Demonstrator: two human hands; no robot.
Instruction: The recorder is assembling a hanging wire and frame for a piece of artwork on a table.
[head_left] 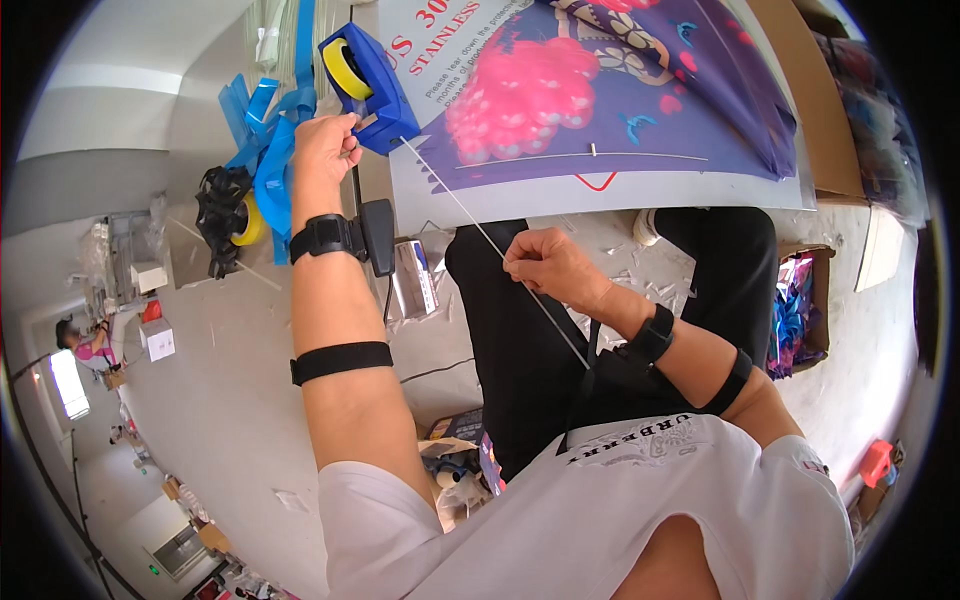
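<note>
Right hand (553, 268) pinches thin rod (455, 199), seemingly bare. Left hand (325, 148), fingers bent at tape dispenser (386, 95), pinch unclear. Beyond right hand, second rod (650, 156) bears white piece (593, 150).

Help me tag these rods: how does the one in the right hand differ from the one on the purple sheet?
The held rod slants, pinched in the right hand; the lying rod rests on the purple sheet. The lying rod bears a small white piece near its middle; none shows on the held rod. Both are thin and pale.
</note>
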